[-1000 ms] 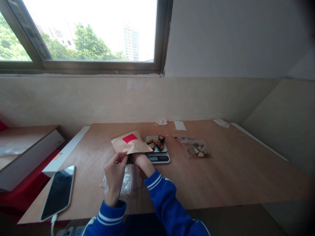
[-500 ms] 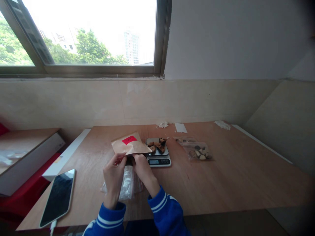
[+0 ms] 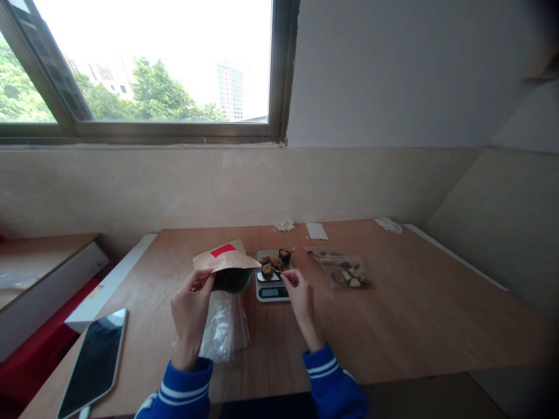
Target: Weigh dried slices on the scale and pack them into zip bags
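My left hand (image 3: 190,302) grips the rim of a brown paper pouch (image 3: 225,263) with a red label, held up with its dark mouth facing me. My right hand (image 3: 297,291) is out of the pouch, fingers pinched on a small dark piece just above the near edge of a small digital scale (image 3: 271,285). Several dried brown pieces (image 3: 275,263) lie on the scale's plate. An empty clear zip bag (image 3: 225,326) lies on the wooden table (image 3: 414,308) below the pouch.
A clear bag of dried pieces (image 3: 347,272) lies right of the scale. White paper scraps (image 3: 317,231) sit along the table's far edge. A phone (image 3: 92,362) with a cable lies at the near left. A lower shelf (image 3: 39,279) stands to the left.
My right hand has left the pouch's mouth and moved right to the scale with a small piece. The pouch now gapes open in my left hand.
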`<state>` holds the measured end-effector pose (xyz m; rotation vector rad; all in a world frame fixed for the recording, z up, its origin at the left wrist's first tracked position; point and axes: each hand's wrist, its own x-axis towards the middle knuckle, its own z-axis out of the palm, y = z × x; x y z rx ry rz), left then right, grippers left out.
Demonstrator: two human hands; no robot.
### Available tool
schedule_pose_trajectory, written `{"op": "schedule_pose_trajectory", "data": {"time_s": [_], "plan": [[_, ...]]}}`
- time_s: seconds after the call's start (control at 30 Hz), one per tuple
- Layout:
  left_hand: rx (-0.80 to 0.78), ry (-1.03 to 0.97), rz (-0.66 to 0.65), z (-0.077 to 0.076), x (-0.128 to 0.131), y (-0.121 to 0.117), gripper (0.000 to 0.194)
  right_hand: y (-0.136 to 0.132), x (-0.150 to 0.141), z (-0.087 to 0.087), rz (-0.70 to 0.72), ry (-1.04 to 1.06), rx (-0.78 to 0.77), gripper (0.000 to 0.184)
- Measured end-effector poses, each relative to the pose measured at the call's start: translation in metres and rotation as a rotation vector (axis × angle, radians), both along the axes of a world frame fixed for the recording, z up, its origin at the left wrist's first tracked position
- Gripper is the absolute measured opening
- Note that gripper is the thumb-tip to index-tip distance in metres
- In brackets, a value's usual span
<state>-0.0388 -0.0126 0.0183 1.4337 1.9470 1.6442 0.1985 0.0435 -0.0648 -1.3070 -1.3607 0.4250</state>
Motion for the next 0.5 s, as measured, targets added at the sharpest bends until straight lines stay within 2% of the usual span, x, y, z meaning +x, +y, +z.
{"op": "schedule_pose_trajectory", "data": {"time_s": [0.1, 0.23, 0.37, 0.5], "plan": [[-0.01, -0.012, -0.001, -0.002, 0.0, 0.0, 0.028, 0.015, 0.005, -0.01, -0.069, -0.197, 0.026, 0.017], [-0.016, -0.009, -0.003, -0.002, -0.001, -0.001, 0.028, 0.024, -0.007, -0.014, -0.123, -0.337, 0.034, 0.013], [-0.011, 0.009, 0.005, -0.001, -0.002, -0.002, 0.028, 0.024, -0.018, -0.013, -0.177, -0.384, 0.048, 0.011], [-0.008, 0.024, 0.021, 0.002, -0.004, -0.002, 0.027, 0.009, -0.009, -0.013, -0.203, -0.329, 0.102, 0.016]]}}
